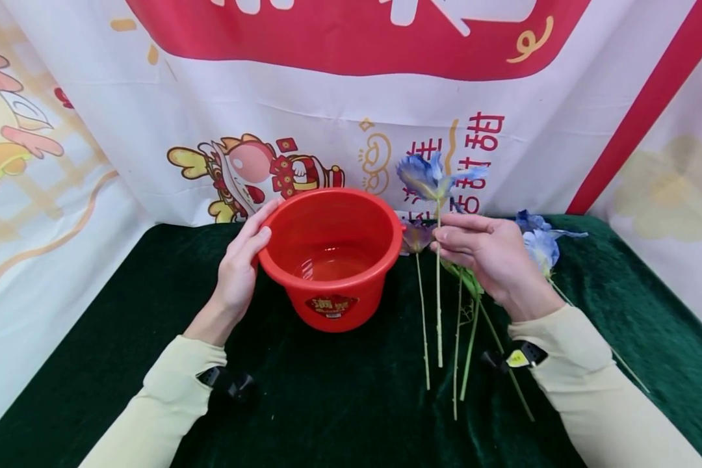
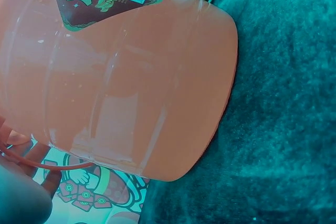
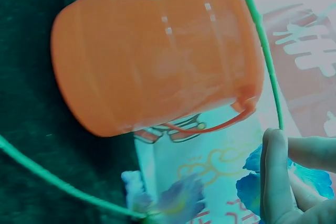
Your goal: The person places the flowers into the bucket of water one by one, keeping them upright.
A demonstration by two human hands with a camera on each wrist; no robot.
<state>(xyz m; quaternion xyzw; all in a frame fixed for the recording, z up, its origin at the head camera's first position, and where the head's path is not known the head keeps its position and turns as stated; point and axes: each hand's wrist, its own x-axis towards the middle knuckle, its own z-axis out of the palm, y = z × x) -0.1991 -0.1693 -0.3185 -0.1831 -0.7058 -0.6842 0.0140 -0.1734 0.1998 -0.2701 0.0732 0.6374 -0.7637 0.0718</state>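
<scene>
A red plastic bucket (image 1: 333, 305) stands upright on the dark green cloth, its inside bare in the head view. Against the left of its rim rests my left hand (image 1: 234, 273), fingers mostly straight along the outside; the left wrist view shows those fingers (image 2: 38, 156) by the bucket's thin handle (image 2: 63, 167). To the bucket's right, my right hand (image 1: 494, 260) pinches the stem of a blue artificial flower (image 1: 427, 175) just under its bloom. That flower is upright, its thin stem (image 1: 439, 312) hanging down outside the bucket.
A purplish flower (image 1: 416, 238) lies close by the bucket's right side. More blue flowers (image 1: 543, 247) and several stems (image 1: 468, 351) lie on the green cloth (image 1: 327, 403) around my right hand. A printed white backdrop (image 1: 327, 97) rises behind the table.
</scene>
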